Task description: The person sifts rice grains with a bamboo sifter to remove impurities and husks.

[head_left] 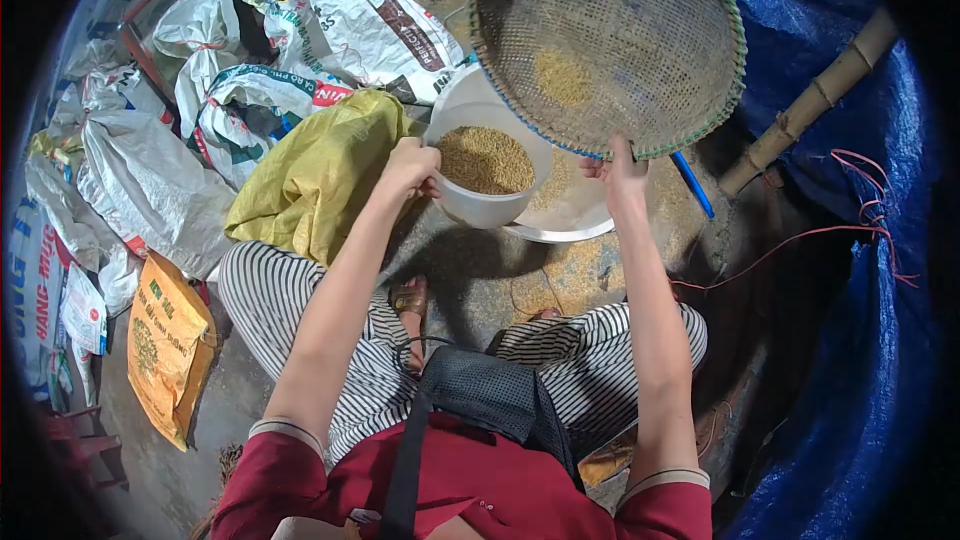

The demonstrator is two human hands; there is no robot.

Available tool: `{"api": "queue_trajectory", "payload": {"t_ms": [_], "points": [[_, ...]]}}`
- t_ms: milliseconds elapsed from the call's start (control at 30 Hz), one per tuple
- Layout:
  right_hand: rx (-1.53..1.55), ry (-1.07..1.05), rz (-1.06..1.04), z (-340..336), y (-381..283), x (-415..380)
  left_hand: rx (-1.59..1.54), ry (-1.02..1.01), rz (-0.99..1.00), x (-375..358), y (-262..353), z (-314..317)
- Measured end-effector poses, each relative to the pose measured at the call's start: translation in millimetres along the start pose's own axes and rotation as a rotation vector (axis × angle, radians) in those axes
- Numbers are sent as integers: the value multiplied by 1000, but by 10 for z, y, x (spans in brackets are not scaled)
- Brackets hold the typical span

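Observation:
My left hand [410,169] is closed on the rim of a white plastic bowl [482,208], its fingers curled over the edge. Golden grain, like unhusked rice [487,159], fills part of the bowl. My right hand [621,178] grips the near edge of a round woven bamboo sieve [650,50], thumb on the inside. The sieve is tilted towards me, and a small heap of grain [562,77] lies in it. Below both sits a wide white basin [592,202] with some grain showing inside, partly hidden by the bowl and sieve.
A yellow woven sack [315,175] stands left of the bowl. Several tied white sacks [150,170] and an orange bag [165,350] lie farther left. Right are a blue tarp [860,340], a bamboo pole [810,100] and a blue stick [693,185]. Loose grain covers the floor [575,275].

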State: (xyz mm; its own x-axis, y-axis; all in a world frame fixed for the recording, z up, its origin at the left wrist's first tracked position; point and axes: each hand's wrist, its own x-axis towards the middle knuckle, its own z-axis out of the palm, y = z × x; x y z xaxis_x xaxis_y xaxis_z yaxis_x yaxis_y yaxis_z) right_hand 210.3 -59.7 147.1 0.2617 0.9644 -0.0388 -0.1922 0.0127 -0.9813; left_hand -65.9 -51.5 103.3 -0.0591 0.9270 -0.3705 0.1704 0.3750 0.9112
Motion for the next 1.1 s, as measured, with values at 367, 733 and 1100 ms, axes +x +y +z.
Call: {"api": "queue_trajectory", "payload": {"t_ms": [367, 733, 1100], "points": [[-291, 123, -245, 248, 127, -204, -164, 73, 130, 167, -100, 340], [-357, 213, -318, 214, -5, -50, -194, 80, 139, 234, -105, 356], [-318, 205, -247, 143, 5, -38, -255, 41, 183, 122, -71, 475]]}}
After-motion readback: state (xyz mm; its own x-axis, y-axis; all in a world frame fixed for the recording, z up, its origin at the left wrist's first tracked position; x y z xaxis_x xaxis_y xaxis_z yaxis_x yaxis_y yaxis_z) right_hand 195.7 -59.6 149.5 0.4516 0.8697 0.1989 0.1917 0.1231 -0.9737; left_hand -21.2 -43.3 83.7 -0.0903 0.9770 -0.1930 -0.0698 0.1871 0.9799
